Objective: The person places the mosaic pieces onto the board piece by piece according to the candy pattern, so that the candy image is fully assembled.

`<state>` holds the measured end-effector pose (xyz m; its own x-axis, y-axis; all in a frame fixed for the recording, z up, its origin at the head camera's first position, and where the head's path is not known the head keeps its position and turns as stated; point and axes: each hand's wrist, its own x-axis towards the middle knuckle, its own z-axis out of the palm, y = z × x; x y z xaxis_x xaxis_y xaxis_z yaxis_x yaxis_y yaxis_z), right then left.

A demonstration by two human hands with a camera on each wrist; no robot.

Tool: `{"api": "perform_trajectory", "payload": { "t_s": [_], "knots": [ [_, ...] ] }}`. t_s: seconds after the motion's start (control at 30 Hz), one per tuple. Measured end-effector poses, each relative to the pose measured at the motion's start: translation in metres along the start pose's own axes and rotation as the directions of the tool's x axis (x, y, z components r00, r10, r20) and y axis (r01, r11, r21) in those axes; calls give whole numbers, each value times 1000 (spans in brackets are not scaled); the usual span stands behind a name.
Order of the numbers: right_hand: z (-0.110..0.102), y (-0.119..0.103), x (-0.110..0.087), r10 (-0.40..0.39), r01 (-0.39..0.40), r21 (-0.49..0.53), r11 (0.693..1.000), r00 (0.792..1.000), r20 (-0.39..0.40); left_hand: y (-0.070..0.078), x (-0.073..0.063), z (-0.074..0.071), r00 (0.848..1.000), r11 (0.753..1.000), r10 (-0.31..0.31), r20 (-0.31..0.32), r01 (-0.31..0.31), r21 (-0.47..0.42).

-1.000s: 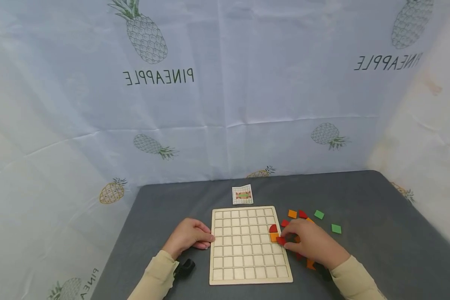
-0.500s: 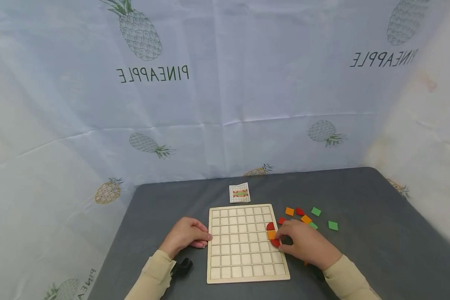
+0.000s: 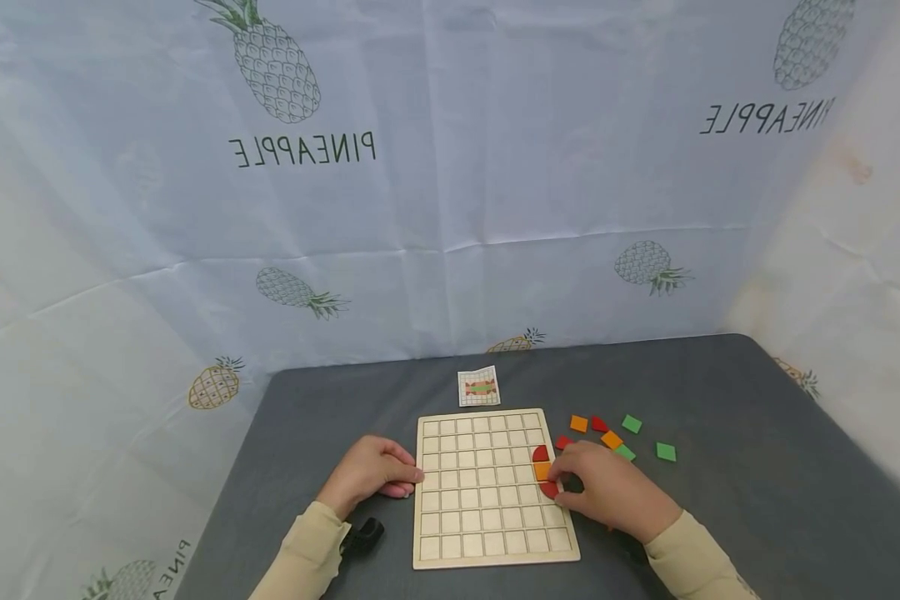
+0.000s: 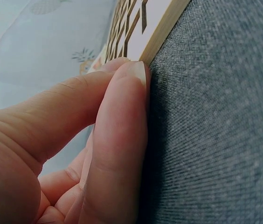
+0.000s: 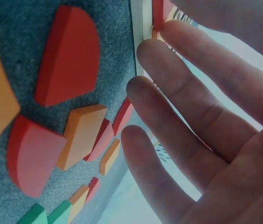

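A wooden grid board [image 3: 487, 500] lies flat on the table. At its left edge, my left hand [image 3: 375, 471] pinches the rim between thumb and index finger, as the left wrist view shows close up. My right hand [image 3: 611, 483] is over the board's right edge, thumb and index finger at a red quarter-circle tile [image 3: 549, 490] lying in the rightmost column. Directly above that tile sit an orange square tile [image 3: 542, 472] and another red quarter-circle tile [image 3: 541, 453]. In the right wrist view, the other fingers [image 5: 169, 121] extend loosely beside the board.
Loose tiles lie right of the board: green squares [image 3: 666, 452], orange pieces [image 3: 579, 423] and red ones [image 3: 598, 423]; my right hand hides several. A small pattern card [image 3: 479, 387] lies behind the board. A pineapple-print cloth [image 3: 450, 200] hangs beyond the grey table [image 3: 367, 392].
My right hand has moved the red quarter-circle tile from the board's edge into the rightmost column, below the orange square. My left hand stays at the left rim. The head view has shifted slightly.
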<state>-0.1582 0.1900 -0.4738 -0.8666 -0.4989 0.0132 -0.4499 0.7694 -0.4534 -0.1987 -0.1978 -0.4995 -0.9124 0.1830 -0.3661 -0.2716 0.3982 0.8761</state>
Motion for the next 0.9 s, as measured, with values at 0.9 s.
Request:
{"api": "perform_trajectory", "payload": {
  "t_s": [0.9],
  "knots": [
    [6,1,0,0,0,-4,1000,1000,-7,-1,-3,3,1000,1000,3,-11,-3,3]
  ]
}}
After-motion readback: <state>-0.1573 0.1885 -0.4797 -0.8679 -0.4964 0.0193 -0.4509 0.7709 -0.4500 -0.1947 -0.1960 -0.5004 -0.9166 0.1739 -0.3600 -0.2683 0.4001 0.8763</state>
